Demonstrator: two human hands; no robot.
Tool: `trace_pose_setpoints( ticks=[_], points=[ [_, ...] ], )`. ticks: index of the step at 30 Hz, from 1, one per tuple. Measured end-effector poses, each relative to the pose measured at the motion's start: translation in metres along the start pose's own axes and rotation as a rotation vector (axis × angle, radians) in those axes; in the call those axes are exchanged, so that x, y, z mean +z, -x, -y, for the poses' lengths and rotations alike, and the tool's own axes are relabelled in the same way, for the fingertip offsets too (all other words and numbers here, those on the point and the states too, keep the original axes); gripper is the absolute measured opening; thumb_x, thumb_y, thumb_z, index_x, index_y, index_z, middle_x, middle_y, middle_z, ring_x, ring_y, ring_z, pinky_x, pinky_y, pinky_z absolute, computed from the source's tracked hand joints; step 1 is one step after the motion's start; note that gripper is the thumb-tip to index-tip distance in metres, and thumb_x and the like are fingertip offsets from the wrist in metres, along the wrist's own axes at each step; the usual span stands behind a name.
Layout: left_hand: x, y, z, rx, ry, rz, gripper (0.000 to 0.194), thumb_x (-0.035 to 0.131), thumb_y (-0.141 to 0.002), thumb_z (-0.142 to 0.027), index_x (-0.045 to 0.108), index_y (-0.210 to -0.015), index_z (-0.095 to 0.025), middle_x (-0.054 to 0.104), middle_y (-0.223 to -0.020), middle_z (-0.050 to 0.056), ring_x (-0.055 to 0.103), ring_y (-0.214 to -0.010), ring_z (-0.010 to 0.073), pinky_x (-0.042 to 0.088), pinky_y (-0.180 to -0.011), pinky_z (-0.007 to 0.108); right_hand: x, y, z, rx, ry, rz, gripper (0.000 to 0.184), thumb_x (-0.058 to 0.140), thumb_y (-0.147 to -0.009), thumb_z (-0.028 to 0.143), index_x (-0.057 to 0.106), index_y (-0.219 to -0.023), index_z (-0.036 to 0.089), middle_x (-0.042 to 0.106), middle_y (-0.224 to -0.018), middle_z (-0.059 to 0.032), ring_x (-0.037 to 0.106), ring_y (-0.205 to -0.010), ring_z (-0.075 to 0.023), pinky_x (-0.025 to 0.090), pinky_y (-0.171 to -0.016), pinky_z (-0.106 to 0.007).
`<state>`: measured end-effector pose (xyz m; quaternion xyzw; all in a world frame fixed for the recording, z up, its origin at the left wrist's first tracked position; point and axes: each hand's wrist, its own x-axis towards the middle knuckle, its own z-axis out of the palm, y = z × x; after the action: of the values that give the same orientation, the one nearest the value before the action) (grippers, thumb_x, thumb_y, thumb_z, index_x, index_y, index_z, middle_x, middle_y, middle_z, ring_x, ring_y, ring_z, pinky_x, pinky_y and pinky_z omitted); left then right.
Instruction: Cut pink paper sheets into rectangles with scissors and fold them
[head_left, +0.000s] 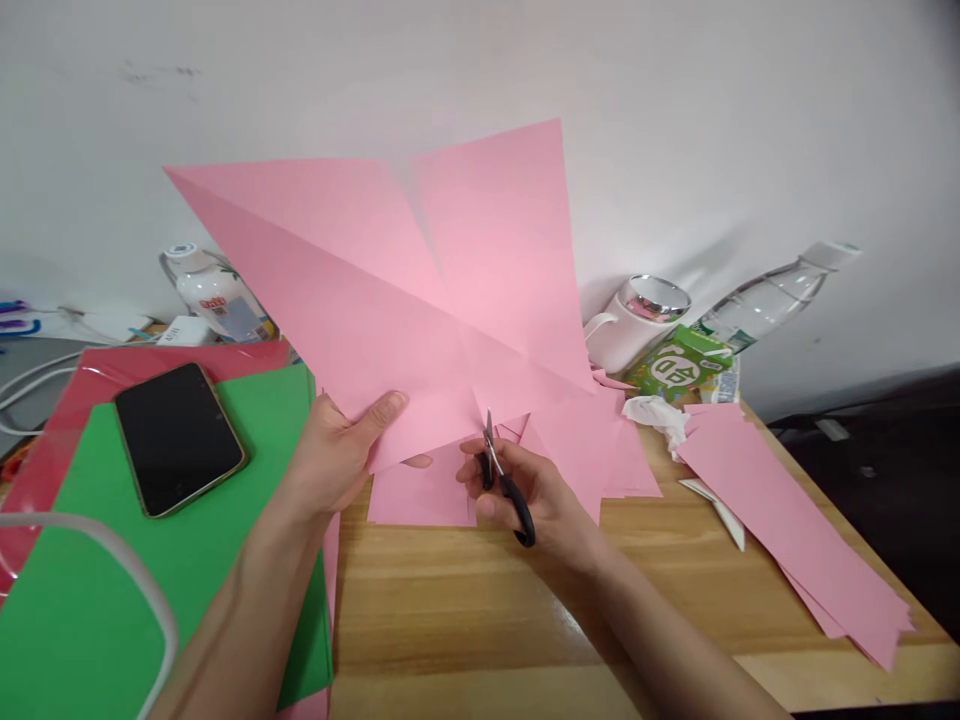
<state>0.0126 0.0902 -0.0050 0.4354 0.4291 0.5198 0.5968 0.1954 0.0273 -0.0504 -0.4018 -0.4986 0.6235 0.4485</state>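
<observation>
A large sheet of pink paper (pixel 390 270) with diagonal crease lines is raised above the table. My left hand (pixel 349 445) pinches its lower left edge, thumb on the front and fingers behind. In my right hand (pixel 536 490) is a pair of scissors (pixel 517 505) with black handles, tips pointing up. The blades meet the sheet's lower edge, where a short slit runs upward. How far apart the blades stand is hard to make out. Under the raised sheet lie more pink paper pieces (pixel 420 495) on the wooden table (pixel 435 610).
At left, a black phone (pixel 178 438) rests on green paper (pixel 225 560), with a white cable (pixel 127 560) nearby. A white bottle (pixel 217 290) stands behind. To the right are a mug (pixel 626 325), a green box (pixel 679 362), a tilted clear bottle (pixel 772 295) and pink strips (pixel 787 520).
</observation>
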Motion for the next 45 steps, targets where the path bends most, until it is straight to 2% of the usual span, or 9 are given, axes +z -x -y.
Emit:
trace_pose_setpoints(
  ticks=[10, 23, 32, 36, 45],
  points=[
    [0.0006, 0.0016, -0.0016, -0.012, 0.007, -0.015, 0.024, 0.073, -0.062, -0.025, 0.066, -0.084, -0.016, 0.067, -0.084, 0.004, 0.062, -0.060, 0.0188, 0.057, -0.042, 0.032, -0.0024, -0.0007, -0.0027, -0.006, 0.022, 0.001, 0.040, 0.069, -0.072, 0.029, 0.055, -0.110, 0.023, 0.060, -0.093, -0.0055, 0.054, -0.082, -0.0167, 0.044, -0.071, -0.030],
    [0.0004, 0.0014, -0.0019, 0.017, -0.019, 0.003, 0.021, 0.072, -0.063, -0.026, 0.065, -0.080, -0.014, 0.065, -0.077, 0.003, 0.060, -0.055, 0.0162, 0.056, -0.042, 0.031, -0.0014, -0.0009, -0.0046, -0.015, 0.022, -0.014, 0.041, 0.070, -0.072, 0.030, 0.056, -0.109, 0.023, 0.060, -0.091, -0.0047, 0.054, -0.079, -0.0158, 0.044, -0.070, -0.029],
    [-0.0010, 0.0019, -0.0014, 0.010, -0.012, 0.014, 0.024, 0.073, -0.063, -0.028, 0.066, -0.083, -0.016, 0.066, -0.078, 0.004, 0.061, -0.056, 0.0190, 0.056, -0.041, 0.033, -0.0014, -0.0009, -0.0058, -0.009, 0.004, -0.024, 0.039, 0.070, -0.072, 0.030, 0.057, -0.108, 0.023, 0.060, -0.089, -0.0036, 0.054, -0.078, -0.0152, 0.044, -0.068, -0.028],
    [-0.0009, 0.0020, -0.0018, 0.025, -0.027, 0.026, 0.022, 0.073, -0.063, -0.029, 0.065, -0.079, -0.015, 0.066, -0.074, 0.003, 0.059, -0.052, 0.0169, 0.055, -0.039, 0.032, -0.0018, -0.0010, -0.0069, -0.018, -0.010, -0.017, 0.040, 0.070, -0.072, 0.028, 0.057, -0.109, 0.023, 0.060, -0.089, -0.0038, 0.053, -0.079, -0.0153, 0.043, -0.069, -0.029],
    [-0.0005, 0.0013, -0.0023, 0.019, -0.009, 0.016, 0.024, 0.073, -0.063, -0.027, 0.065, -0.083, -0.016, 0.066, -0.079, 0.003, 0.060, -0.057, 0.0180, 0.056, -0.041, 0.033, -0.0012, -0.0012, -0.0065, -0.030, -0.027, -0.005, 0.039, 0.070, -0.072, 0.027, 0.057, -0.108, 0.024, 0.060, -0.089, -0.0029, 0.053, -0.077, -0.0143, 0.043, -0.069, -0.028]
  ],
)
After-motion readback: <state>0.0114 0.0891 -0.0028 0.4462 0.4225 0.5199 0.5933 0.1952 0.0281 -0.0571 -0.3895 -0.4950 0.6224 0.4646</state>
